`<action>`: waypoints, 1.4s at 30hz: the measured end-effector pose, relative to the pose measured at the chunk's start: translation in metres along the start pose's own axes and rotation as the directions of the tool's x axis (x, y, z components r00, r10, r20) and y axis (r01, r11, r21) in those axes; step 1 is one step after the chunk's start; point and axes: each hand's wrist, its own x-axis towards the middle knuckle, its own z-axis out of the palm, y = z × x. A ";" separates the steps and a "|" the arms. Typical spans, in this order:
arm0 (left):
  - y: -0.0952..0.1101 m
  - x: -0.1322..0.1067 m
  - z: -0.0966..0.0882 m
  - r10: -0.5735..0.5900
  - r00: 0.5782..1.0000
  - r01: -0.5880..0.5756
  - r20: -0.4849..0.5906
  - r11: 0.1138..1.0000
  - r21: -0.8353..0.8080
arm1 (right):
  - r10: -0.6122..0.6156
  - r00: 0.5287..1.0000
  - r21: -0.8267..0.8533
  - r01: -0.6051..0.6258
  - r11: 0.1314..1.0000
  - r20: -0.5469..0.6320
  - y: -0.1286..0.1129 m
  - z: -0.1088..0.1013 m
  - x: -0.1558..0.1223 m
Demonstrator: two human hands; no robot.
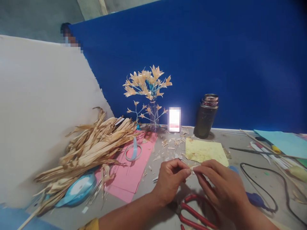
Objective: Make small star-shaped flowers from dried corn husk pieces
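My left hand [170,180] and my right hand [222,183] meet over the table, thumbs and fingertips pinched together. Between them is a small pale strip [192,167], mostly covered by the fingers; it looks like corn husk. Just below the hands lies a tool with red handles [196,217], partly hidden by my right hand. A yellow paper sheet [206,150] with bits of glue or scraps on it is beyond my fingers. Husk scraps [171,143] are scattered on the table there.
At left are dried corn husks [96,147], a blue ribbon roll [80,188], pink sheets [129,182] and a tape ring [133,152]. Husk flowers [148,80] stand at the back, beside a lit screen [174,119] and an open flask [205,118]. A black cord [260,169] curls at right.
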 end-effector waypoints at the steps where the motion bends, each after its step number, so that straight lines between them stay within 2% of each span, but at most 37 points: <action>1: -0.001 -0.001 0.000 0.000 1.000 0.000 0.000 1.000 0.008 | 0.001 1.000 -0.030 -0.001 1.000 0.004 -0.001 0.000 0.000; 4: -0.003 -0.003 0.001 0.012 1.000 -0.012 0.001 0.999 0.039 | -0.023 1.000 -0.135 0.023 0.991 0.005 -0.005 0.000 0.003; 10: -0.006 -0.005 0.004 0.013 1.000 -0.012 -0.013 0.999 0.042 | -0.141 0.987 -0.260 0.117 0.959 -0.074 -0.008 0.002 0.006; 14: -0.004 -0.003 0.002 -0.041 0.999 0.041 0.007 0.998 -0.042 | -0.066 0.993 -0.062 0.060 0.996 -0.097 -0.003 0.001 0.003; 18: -0.009 0.003 0.000 -0.134 0.990 0.128 -0.031 0.981 -0.147 | 0.143 0.980 0.149 -0.122 0.981 -0.139 0.002 -0.002 0.005; 20: -0.012 0.005 -0.001 -0.171 0.985 0.162 -0.036 0.970 -0.183 | 0.270 0.961 0.231 -0.248 0.941 -0.066 0.004 -0.003 0.007; 23: -0.013 0.005 -0.002 -0.166 0.986 0.165 0.005 0.974 -0.157 | 0.428 0.884 0.359 -0.467 0.808 0.187 0.003 -0.003 0.010; 26: -0.010 0.003 -0.003 -0.119 0.992 0.121 0.040 0.990 -0.076 | 0.489 0.793 0.436 -0.609 0.662 0.364 0.000 -0.003 0.011; 29: -0.006 0.002 -0.002 -0.058 0.997 0.060 0.057 0.998 -0.034 | 0.493 0.769 0.463 -0.639 0.614 0.407 -0.002 -0.003 0.011; 33: -0.001 0.002 -0.001 0.003 0.999 -0.003 0.054 1.000 0.002 | 0.509 0.771 0.450 -0.636 0.627 0.382 0.000 -0.002 0.011; 38: -0.006 0.003 -0.001 0.003 1.000 -0.003 0.025 1.000 0.014 | 0.624 0.775 0.398 -0.605 0.690 0.096 0.006 -0.001 0.006; 40: -0.011 0.005 -0.002 -0.023 1.000 0.023 0.006 0.999 -0.030 | 0.597 0.801 0.359 -0.573 0.737 0.052 0.007 -0.001 0.004; 42: -0.014 0.008 -0.003 -0.062 0.998 0.061 -0.009 0.992 -0.114 | 0.569 0.821 0.327 -0.554 0.766 0.059 0.007 -0.001 0.004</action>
